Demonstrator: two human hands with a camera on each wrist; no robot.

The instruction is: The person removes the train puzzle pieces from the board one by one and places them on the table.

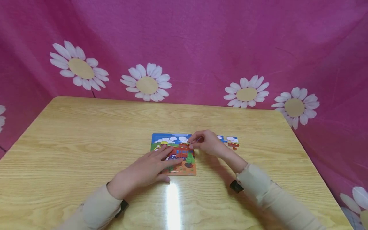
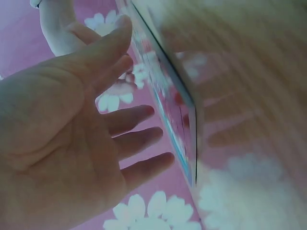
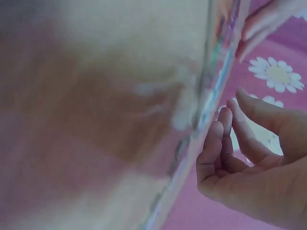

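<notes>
Puzzle: a flat picture puzzle [image 1: 184,152] with a red train, a green tree and clouds in a blue sky; it lies on the desk [image 1: 86,143], around the middle, between the two hands.
Left hand: fingers spread and mostly straight over the puzzle's left part; the thumb is just beside the near edge. This hand [image 1: 143,169] grips nothing.
Right hand: fingers bent, thumb and forefinger brought close together at the puzzle's far right part; I cannot tell whether this hand [image 1: 210,143] pinches a piece.
Loose pieces: cloud and red pieces [image 1: 232,140] lie on the desk to the right, beyond the right hand and apart from the puzzle.
Sleeves: beige sleeves [image 1: 256,185] on both arms.
Backdrop: pink cloth [image 1: 187,38] with white daisies [image 1: 147,85], behind the desk's far edge.
</notes>
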